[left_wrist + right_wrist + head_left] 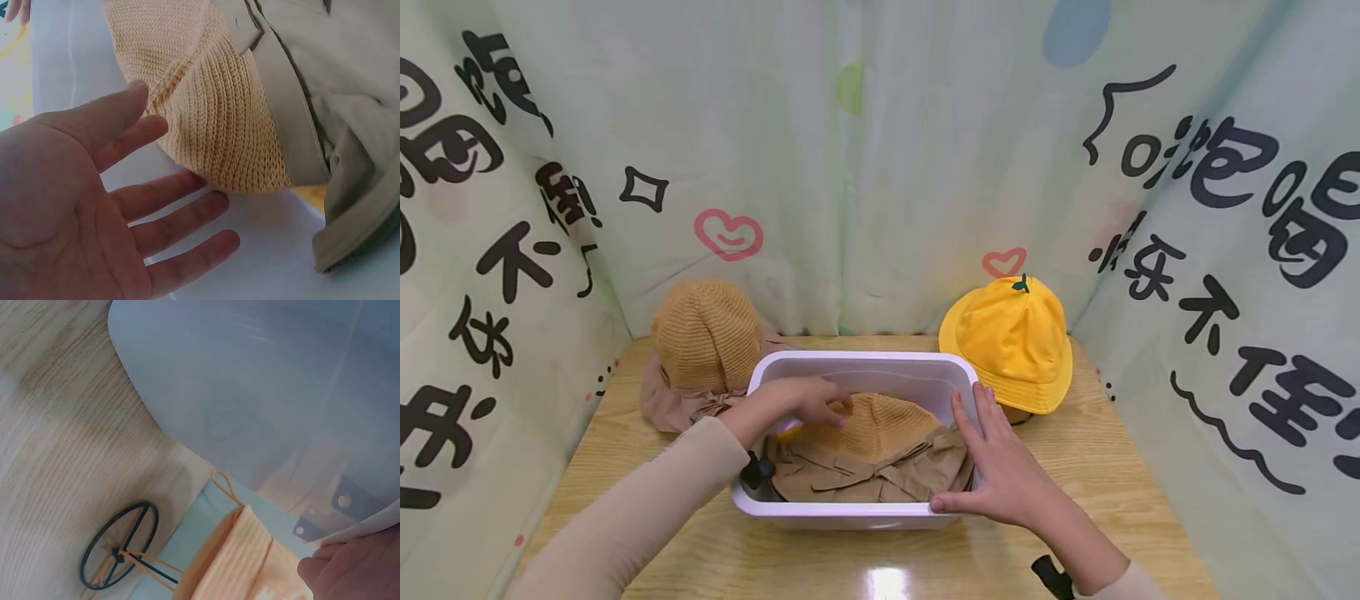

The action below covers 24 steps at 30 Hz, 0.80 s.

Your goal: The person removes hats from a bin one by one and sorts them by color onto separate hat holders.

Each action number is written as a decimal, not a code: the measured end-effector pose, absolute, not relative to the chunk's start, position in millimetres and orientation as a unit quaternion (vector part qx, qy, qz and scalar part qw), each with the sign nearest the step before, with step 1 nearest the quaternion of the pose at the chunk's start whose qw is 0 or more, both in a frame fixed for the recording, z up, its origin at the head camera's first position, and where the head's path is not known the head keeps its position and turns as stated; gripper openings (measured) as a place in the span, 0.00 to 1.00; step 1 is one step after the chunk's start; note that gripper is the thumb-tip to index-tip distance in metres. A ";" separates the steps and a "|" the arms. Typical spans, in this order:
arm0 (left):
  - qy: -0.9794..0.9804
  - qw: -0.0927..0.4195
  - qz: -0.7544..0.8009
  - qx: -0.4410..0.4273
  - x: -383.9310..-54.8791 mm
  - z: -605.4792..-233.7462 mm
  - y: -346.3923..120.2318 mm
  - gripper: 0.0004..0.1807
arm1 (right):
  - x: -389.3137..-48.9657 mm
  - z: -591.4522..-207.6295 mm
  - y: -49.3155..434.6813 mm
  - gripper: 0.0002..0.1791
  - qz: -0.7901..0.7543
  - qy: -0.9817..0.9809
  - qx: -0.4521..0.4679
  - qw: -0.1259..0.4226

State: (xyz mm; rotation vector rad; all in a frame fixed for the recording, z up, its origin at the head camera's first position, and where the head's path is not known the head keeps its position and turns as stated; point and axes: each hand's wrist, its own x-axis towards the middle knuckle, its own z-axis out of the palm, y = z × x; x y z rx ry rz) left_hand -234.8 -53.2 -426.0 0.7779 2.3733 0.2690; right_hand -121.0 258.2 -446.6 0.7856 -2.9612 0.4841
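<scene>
A hat with a tan knitted crown [872, 425] and a brown fabric brim [369, 119] lies inside a white plastic bin [865, 510]. My left hand [808, 400] reaches over the bin's left side, next to the crown. Its fingers are spread and loosely bent with nothing gripped; whether the fingertips touch the knit is unclear. On the bin's right front corner rests my right hand [1003, 471], fingers extended along the right rim and thumb on the front rim. Its fingertips show only partly in the right wrist view. A bit of yellow [788, 434] shows beside the hat's left side.
A similar knitted hat [706, 333] with a brown brim stands behind the bin's left side. Behind its right side is a yellow hat [1011, 342] with a green sprout, on a black stand with a round spoked base [119, 550]. Printed curtains surround the wooden table [1097, 500].
</scene>
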 end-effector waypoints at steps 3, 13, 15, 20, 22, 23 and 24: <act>0.899 0.308 0.101 0.295 -234.5 -429.2 -50.8 0.21 | -120.9 -446.8 258.2 0.75 0.156 -0.955 0.253 0.020; 0.917 0.256 0.085 0.295 -232.9 -422.6 -45.1 0.23 | -121.4 -447.5 257.5 0.75 0.159 -0.955 0.248 0.016; 0.921 0.245 0.087 0.290 -232.5 -420.8 -44.9 0.17 | -121.1 -447.2 257.4 0.75 0.161 -0.955 0.249 0.017; 0.926 0.230 0.105 0.279 -232.8 -420.6 -46.9 0.14 | -120.9 -447.6 257.3 0.75 0.165 -0.955 0.247 0.015; 0.926 0.220 0.114 0.286 -233.2 -420.8 -48.3 0.15 | -120.9 -447.8 257.4 0.75 0.166 -0.955 0.245 0.013; 0.925 0.213 0.117 0.293 -233.3 -420.7 -49.0 0.15 | -120.8 -447.8 257.4 0.75 0.166 -0.955 0.244 0.013; 0.924 0.207 0.120 0.298 -233.3 -420.4 -49.5 0.15 | -120.6 -447.7 257.5 0.75 0.167 -0.956 0.243 0.012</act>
